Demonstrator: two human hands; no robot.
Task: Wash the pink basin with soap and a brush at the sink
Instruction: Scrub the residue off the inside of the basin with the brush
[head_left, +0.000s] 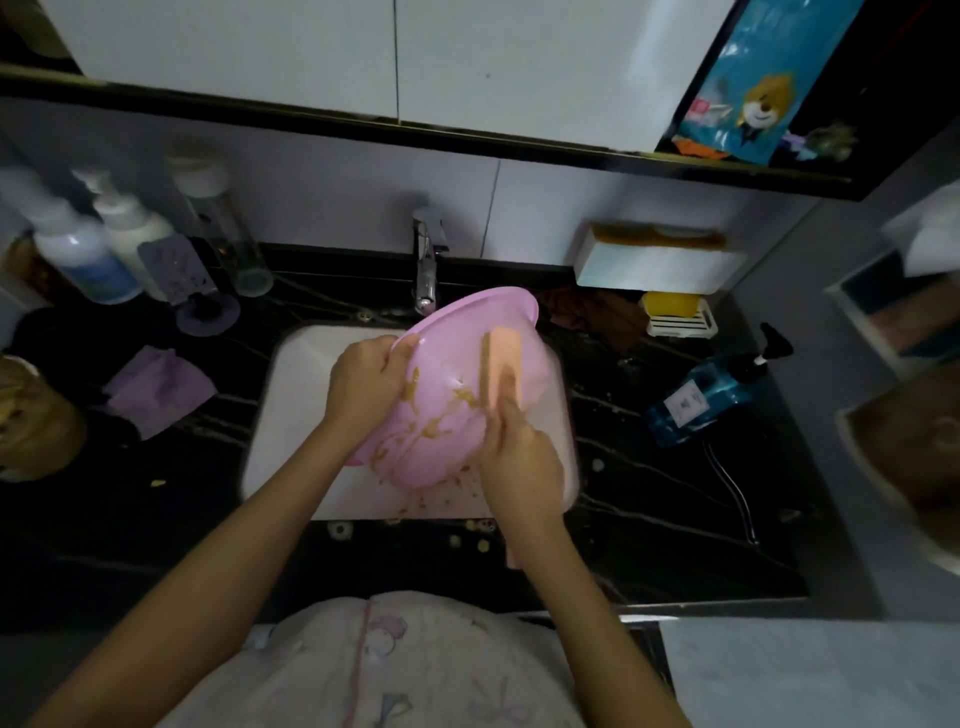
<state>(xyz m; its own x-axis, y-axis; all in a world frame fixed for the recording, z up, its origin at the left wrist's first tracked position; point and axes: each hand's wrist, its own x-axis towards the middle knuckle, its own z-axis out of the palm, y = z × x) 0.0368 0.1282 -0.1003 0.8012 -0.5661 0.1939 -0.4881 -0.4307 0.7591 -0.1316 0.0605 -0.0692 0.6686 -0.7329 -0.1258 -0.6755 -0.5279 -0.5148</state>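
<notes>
Right hand (519, 457) grips the peach brush (501, 364), pressed to the inside wall of the pink basin (457, 374). Left hand (371, 382) clamps the basin's rim, holding it tilted over the white sink (291, 410), below the faucet (427, 270). Brown smears still streak the inner wall and drip on the sink's front edge, so scrubbing looks midway; no lather visible, rinse still to come. No water stream seen. Tabletop (649, 493) is black, veined, speckled with crumbs. Blue pump bottle (711, 395) lies right, purple cloth (156, 389) left, white bottles (93, 244) back left, yellow soap in a dish (675, 312) back right. Room dim, pale wall, cabinet above.
</notes>
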